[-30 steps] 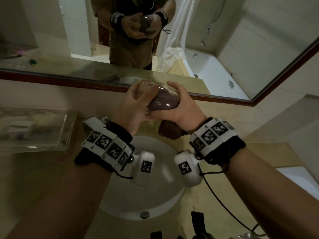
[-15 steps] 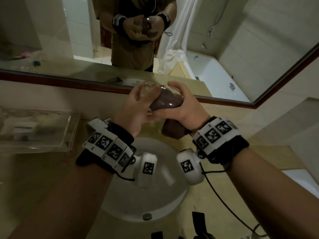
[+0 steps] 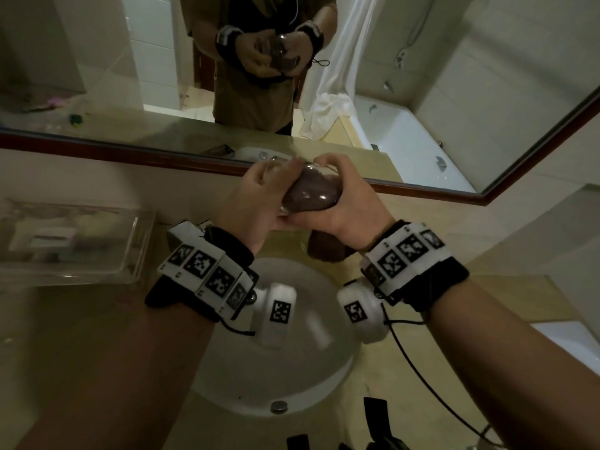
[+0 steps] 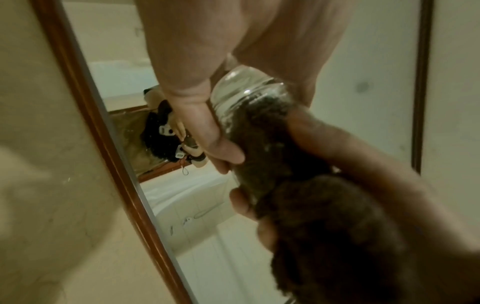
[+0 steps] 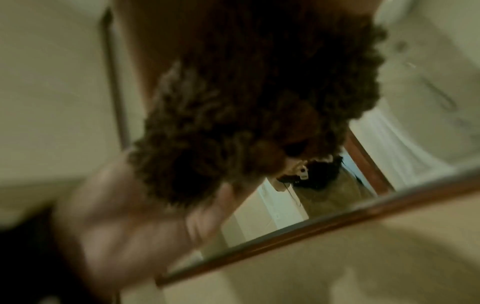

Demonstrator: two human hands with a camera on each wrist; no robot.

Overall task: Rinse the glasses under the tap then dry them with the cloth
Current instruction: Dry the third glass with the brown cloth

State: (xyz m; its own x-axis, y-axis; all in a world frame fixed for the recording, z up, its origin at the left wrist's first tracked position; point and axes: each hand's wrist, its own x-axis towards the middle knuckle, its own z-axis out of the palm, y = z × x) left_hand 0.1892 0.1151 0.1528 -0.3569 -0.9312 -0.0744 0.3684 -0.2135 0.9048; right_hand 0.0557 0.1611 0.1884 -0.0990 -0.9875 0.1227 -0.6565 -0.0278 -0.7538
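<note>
**Glass gets a towelling over the bathroom basin**

A person holds a clear drinking glass (image 3: 293,177) above a round white basin (image 3: 285,381), in front of a wood-framed mirror (image 3: 422,92). The left hand (image 3: 256,196) has its grip closed round the base end of the glass, thumb and fingers curled on the clear wall, as the left wrist view shows plainly. The right hand (image 3: 344,209) has its grip wrapped round the other end of the glass and on a dark brown terry cloth (image 3: 311,196); the cloth fills the inside of the glass, and its loose end hangs bunched below the right wrist. The glass lies tilted, roughly sideways between the two hands, clear of the beige worktop (image 3: 406,384). The right wrist view is blurred and mostly filled by the cloth. A clear plastic tray (image 3: 130,254) sits on the worktop to the left of the basin. The mirror reflects the person's torso, both hands at the glass, a white bathtub and a shower curtain.
</note>
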